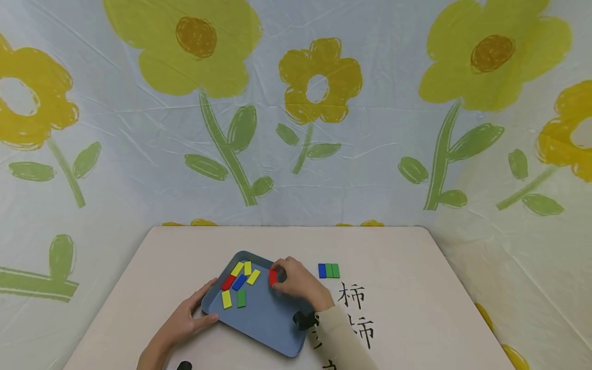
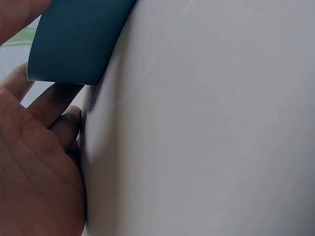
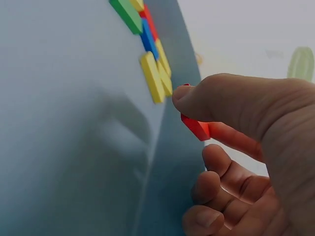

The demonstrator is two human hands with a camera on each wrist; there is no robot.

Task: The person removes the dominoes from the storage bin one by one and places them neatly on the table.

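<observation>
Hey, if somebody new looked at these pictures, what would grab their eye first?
Probably the big yellow flowers on the backdrop behind the table. Next, I'd guess, the blue-gray tray on the table, with bright blocks toward its left end and the right hand pinching a red block near its far edge. The left hand holds the tray's left corner.

The red block (image 3: 197,129) is partly hidden by the right thumb (image 3: 216,98); some black characters (image 1: 363,329) are partly covered by the sleeve (image 1: 344,336).
</observation>
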